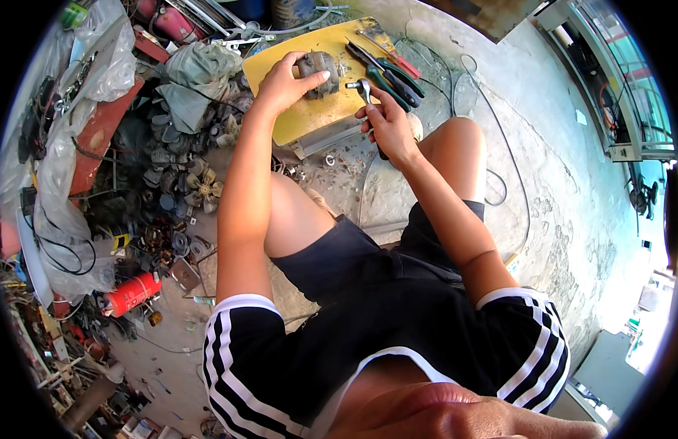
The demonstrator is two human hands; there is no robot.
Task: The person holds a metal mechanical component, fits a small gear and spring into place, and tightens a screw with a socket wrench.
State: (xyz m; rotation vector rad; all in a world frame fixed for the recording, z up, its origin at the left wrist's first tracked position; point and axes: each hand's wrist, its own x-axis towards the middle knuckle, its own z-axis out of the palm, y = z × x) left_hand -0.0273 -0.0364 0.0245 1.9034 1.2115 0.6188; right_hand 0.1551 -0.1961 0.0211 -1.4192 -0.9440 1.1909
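Observation:
A grimy grey round metal part (318, 82) rests on a worn yellow board (269, 66), with my left hand (287, 85) gripping it, thumb across its face. Just right of the part, my right hand (386, 124) is closed round a ratchet wrench (366, 91) whose silver head points toward the part, a short gap away. Green-and-black pliers (377, 77), another dark-handled tool (399, 89) and a red-handled screwdriver (394, 57) lie on the board to the right.
At left are heaped metal parts (174, 168), plastic sheeting (64, 241) and a red cylinder (130, 295). Cables (527, 183) run over the concrete floor (544, 212). A metal frame (587, 80) stands at upper right. My bent legs flank the board's near side.

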